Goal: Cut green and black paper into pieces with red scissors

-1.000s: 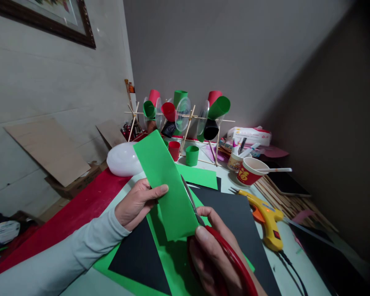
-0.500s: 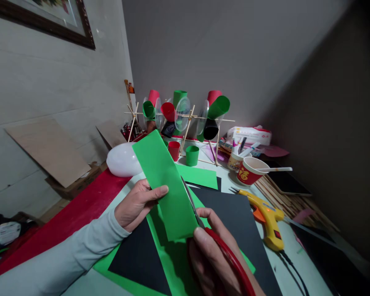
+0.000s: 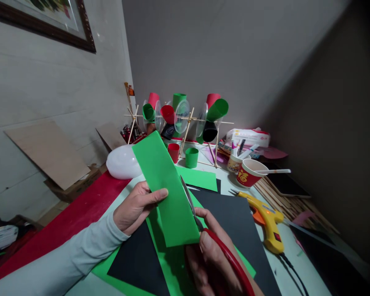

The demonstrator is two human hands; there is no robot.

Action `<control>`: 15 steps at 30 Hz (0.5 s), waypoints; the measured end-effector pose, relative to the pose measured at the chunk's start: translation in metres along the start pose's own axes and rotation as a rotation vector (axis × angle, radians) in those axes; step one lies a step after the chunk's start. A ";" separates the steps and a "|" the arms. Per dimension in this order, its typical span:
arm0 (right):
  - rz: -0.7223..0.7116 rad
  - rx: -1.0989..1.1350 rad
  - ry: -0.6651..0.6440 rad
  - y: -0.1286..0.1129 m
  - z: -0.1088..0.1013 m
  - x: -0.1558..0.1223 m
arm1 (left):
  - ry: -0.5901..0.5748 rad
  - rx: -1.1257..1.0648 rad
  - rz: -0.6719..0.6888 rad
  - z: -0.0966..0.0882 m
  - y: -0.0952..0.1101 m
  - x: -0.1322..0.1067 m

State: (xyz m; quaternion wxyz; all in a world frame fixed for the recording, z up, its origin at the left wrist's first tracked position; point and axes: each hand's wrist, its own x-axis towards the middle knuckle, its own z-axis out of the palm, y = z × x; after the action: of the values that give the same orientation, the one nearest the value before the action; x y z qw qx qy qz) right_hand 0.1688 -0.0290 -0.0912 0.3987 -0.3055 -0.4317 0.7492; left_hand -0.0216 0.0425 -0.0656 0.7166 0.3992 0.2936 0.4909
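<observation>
My left hand pinches a strip of green craft paper at its left edge, thumb on top. The strip is tilted and held above the table. In my right hand is a pair of scissors with red handles, my fingers wrapped round them. Their metal blades lie along the strip's right edge, pointing up and away; whether paper sits between them I cannot tell. Beneath both hands lie black sheets and green sheets, overlapping one another.
Behind stands a stick frame with clear discs and coloured paper cups. A yellow hot glue gun lies to the right, near a red paper cup with a stick in it. A white balloon rests at the left.
My right hand and the scissors have shifted very slightly against the strip's lower right corner. My left hand keeps its grip. The whole view has tilted up a little.
</observation>
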 end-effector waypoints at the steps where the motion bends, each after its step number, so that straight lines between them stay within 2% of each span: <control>1: 0.002 0.010 -0.002 -0.001 0.000 -0.001 | -0.001 0.000 0.002 0.001 0.000 -0.001; 5: 0.014 0.008 0.069 -0.005 0.006 -0.002 | 0.007 -0.015 -0.007 0.004 0.001 -0.002; 10: -0.055 -0.053 0.206 -0.007 0.012 -0.001 | -0.012 -0.037 -0.010 0.004 0.001 0.000; 15: -0.020 -0.074 0.158 -0.010 0.006 -0.001 | -0.022 -0.052 -0.008 0.005 0.002 -0.001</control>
State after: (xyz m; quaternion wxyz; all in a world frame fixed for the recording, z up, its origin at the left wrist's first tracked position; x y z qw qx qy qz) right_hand 0.1673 -0.0290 -0.0793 0.4276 -0.3739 -0.4290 0.7023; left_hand -0.0190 0.0401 -0.0611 0.7319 0.3847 0.2744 0.4910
